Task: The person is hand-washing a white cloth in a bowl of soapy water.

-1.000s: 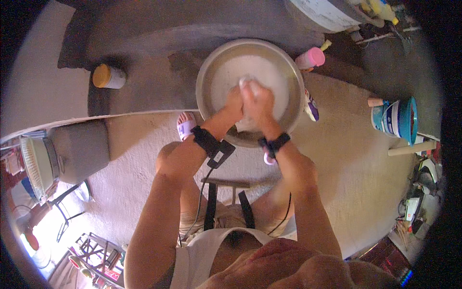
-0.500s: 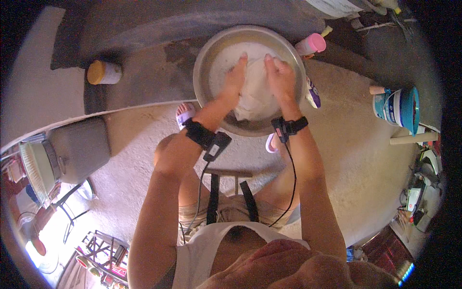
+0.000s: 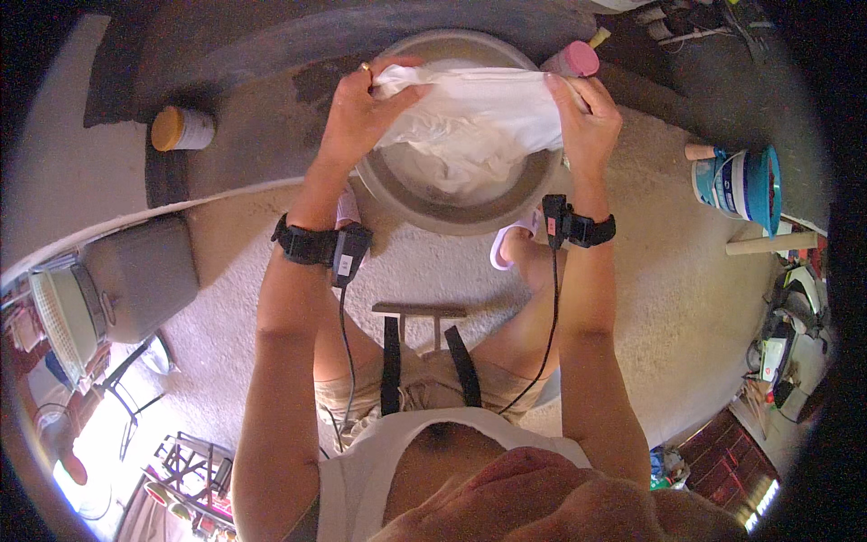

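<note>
A white cloth (image 3: 492,113) is stretched between my two hands above a round metal basin (image 3: 411,215). My left hand (image 3: 361,108) is closed on its left end, thumb on top. At the right end, my right hand (image 3: 587,117) pinches the cloth between thumb and bent fingers. The cloth's upper edge is pulled nearly straight, while its crumpled lower part hangs down into the basin. Most of what lies inside the basin is hidden behind the fabric. Whether the cloth is a garment I cannot tell.
A pink-lidded container (image 3: 578,60) stands just right of the basin. A yellow-lidded tub (image 3: 185,128) is on the left. At the far right is a blue-and-white bucket (image 3: 741,190), and a grey bin (image 3: 144,275) stands at the left. My slippered feet flank the basin.
Both hands have come up out of the basin and spread apart. The cloth, bunched between them inside the basin before, is now lifted and drawn out wide.
</note>
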Demonstrator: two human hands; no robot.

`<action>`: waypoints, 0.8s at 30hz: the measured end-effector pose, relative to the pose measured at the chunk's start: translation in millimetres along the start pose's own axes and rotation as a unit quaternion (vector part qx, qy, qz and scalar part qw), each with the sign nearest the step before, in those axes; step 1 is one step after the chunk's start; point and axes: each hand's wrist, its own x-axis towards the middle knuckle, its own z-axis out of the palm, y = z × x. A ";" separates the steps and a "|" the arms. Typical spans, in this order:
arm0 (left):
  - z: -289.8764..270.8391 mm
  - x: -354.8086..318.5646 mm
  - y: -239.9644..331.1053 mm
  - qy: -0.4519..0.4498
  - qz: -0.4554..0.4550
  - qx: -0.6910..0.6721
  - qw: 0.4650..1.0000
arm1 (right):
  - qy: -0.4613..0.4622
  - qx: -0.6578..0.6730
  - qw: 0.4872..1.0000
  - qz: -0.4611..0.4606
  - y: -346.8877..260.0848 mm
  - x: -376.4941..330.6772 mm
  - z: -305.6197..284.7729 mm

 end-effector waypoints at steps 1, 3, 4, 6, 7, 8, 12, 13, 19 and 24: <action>-4.7 -2.5 0.0 -0.008 -0.026 0.092 0.995 | -0.002 0.002 1.000 0.000 -0.8 -1.9 -0.6; -10.0 -3.3 -10.6 0.022 0.018 0.155 0.988 | -0.176 -0.001 0.982 0.073 -2.3 -6.7 -0.2; -11.2 -2.5 -16.9 0.050 0.065 0.214 0.973 | -0.178 0.000 0.981 0.073 4.8 -10.0 0.2; -8.4 -0.3 -28.1 0.044 0.096 0.204 0.973 | -0.373 -0.090 0.923 -0.014 30.2 -22.1 0.4; -9.1 -1.2 -32.4 0.038 0.127 0.196 0.972 | -0.374 -0.089 0.923 -0.013 35.4 -28.4 4.4; -10.6 -3.4 -36.4 0.037 0.126 0.198 0.971 | -0.474 -0.170 0.863 0.048 40.5 -34.2 8.0; -12.6 -8.5 -37.1 -0.055 0.028 0.301 0.952 | -0.423 -0.327 0.844 0.040 71.9 -46.0 7.1; -17.6 -9.3 -33.4 -0.052 0.016 0.317 0.947 | -0.424 -0.323 0.845 0.039 69.0 -38.9 7.2; -20.9 -3.9 -21.3 0.098 0.131 0.295 0.941 | -0.095 -0.125 0.987 0.031 41.6 -21.0 13.9; -9.2 -15.6 -101.5 -0.161 0.042 0.327 0.930 | -0.395 -0.166 0.904 -0.007 124.3 -67.4 40.4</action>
